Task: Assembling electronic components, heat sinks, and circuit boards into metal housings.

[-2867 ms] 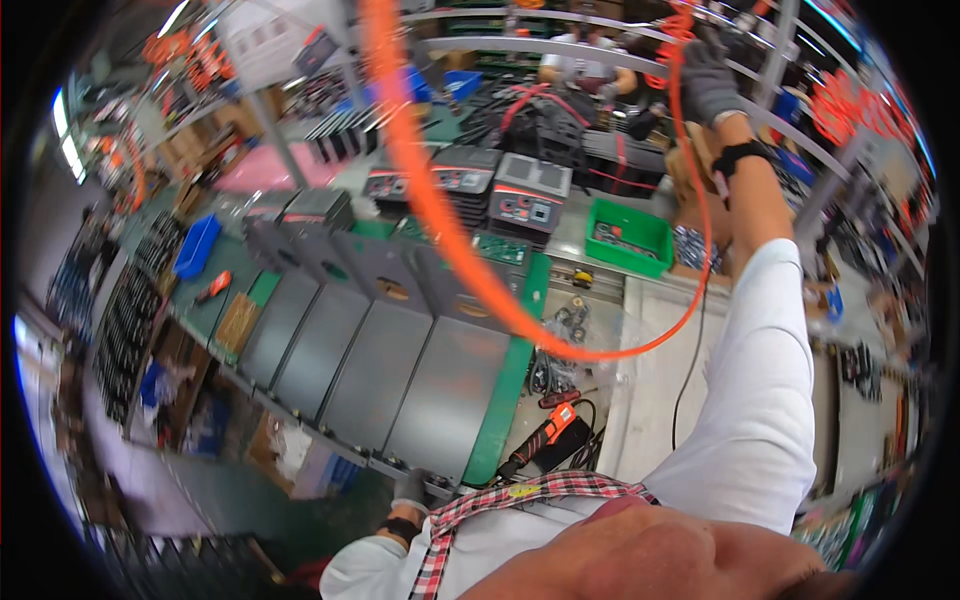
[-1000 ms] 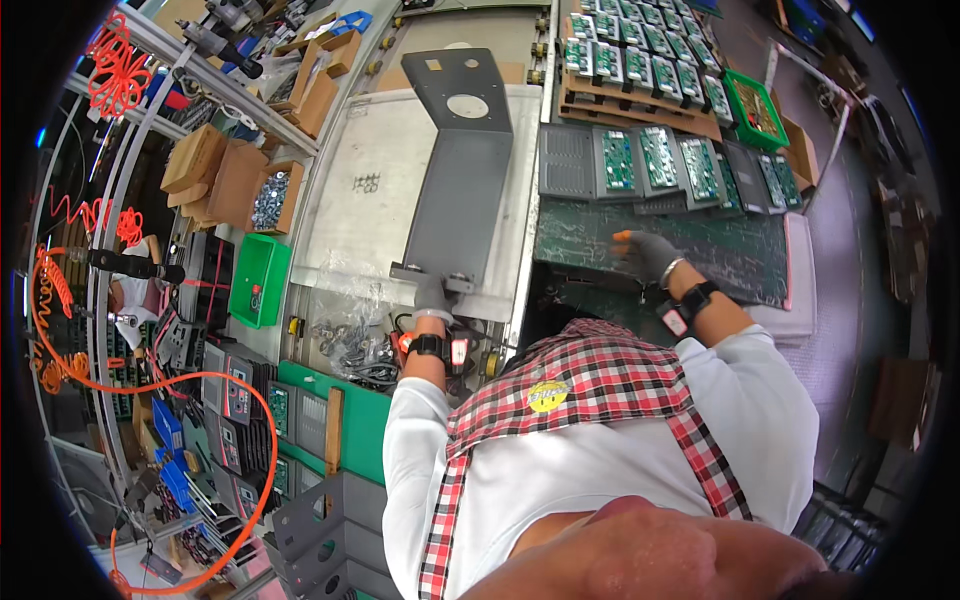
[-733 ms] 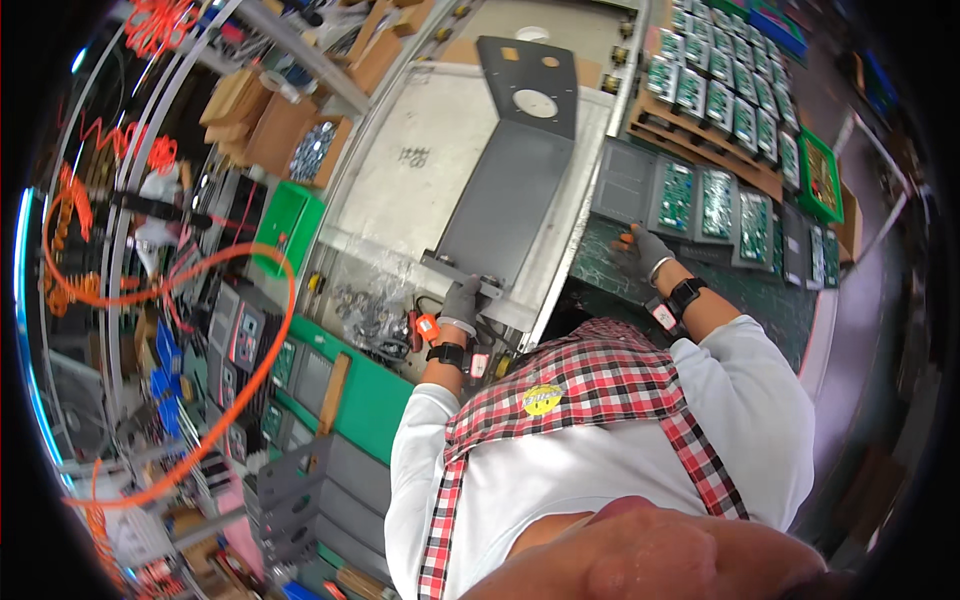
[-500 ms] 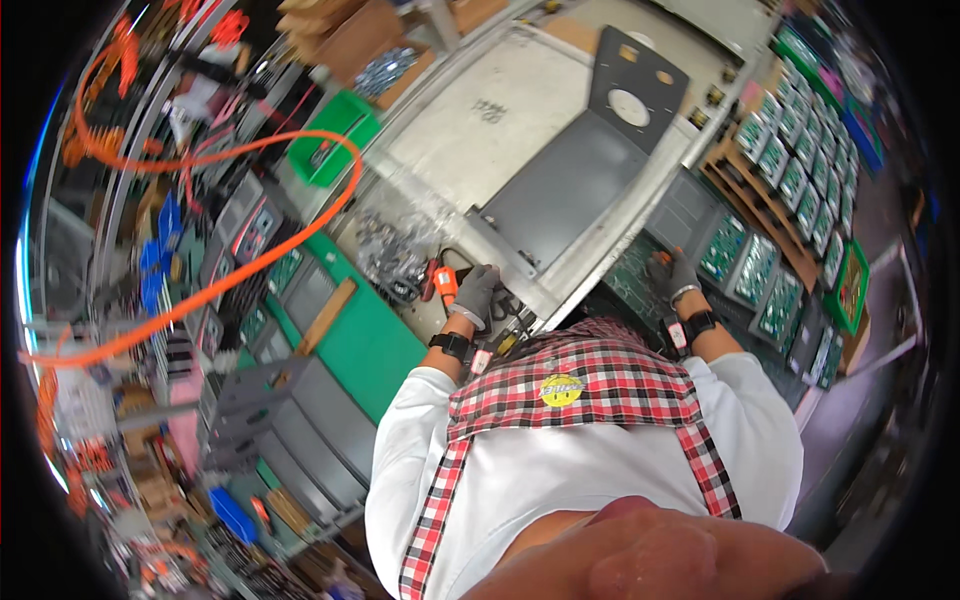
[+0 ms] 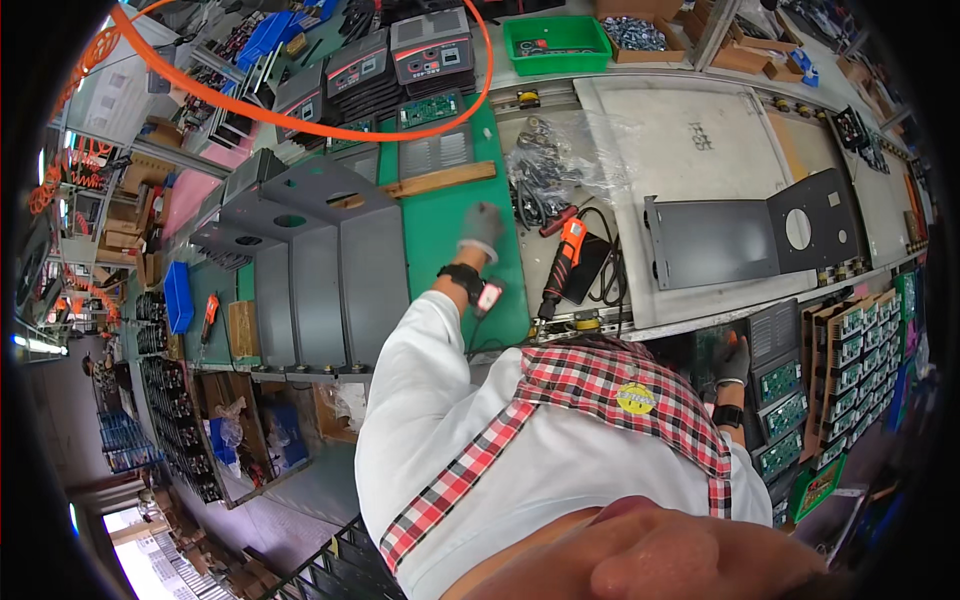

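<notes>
My left hand (image 5: 483, 230), in a grey glove, is over the green mat (image 5: 440, 245), below a wooden strip (image 5: 440, 180). Motion blurs its fingers, and nothing is seen in them. To its right lie an orange and black electric screwdriver (image 5: 563, 265), a red-handled tool (image 5: 558, 221) and a bag of metal parts (image 5: 555, 160). My right hand (image 5: 736, 362), also gloved, is low beside the bench's front edge. Its fingers are closed at the edge of a dark green circuit board (image 5: 706, 352), partly hidden in shadow. A bent grey metal panel (image 5: 715, 240) rests on the white board (image 5: 690, 140).
Large grey housings (image 5: 320, 285) stand left on the bench. Grey control panels (image 5: 430, 50) are stacked behind the mat, beside a green bin (image 5: 556, 45). An orange hose (image 5: 270, 115) loops overhead. Right of my right hand are circuit boards (image 5: 782, 382) and a wooden rack (image 5: 815, 380).
My view has turned left. My left hand has left the screwdriver area and moved over the green mat. My right hand stays low by the circuit boards.
</notes>
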### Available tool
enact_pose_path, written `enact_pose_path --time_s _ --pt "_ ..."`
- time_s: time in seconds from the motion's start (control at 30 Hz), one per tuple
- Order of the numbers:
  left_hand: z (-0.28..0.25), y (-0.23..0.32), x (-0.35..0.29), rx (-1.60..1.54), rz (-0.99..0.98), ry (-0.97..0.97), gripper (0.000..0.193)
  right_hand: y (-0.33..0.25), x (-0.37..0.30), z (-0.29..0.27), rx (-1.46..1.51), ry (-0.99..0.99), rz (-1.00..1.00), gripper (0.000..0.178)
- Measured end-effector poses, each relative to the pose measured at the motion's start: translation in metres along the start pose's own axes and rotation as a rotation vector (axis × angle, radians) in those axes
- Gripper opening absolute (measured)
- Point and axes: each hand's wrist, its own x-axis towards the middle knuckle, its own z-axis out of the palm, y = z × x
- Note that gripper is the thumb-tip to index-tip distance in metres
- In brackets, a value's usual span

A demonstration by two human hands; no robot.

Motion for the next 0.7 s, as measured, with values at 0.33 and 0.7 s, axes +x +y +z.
enact_pose_path --time_s 0.33,0.7 --pt "-0.049 -0.050 0.136 0.345 -0.249 0.012 0.035 0.017 -0.097 0.006 0.374 0.120 0.023 0.019" --pt "-0.070 -0.055 0.148 0.287 -0.175 0.007 0.025 0.045 -0.098 -0.019 0.399 0.166 0.279 0.017"
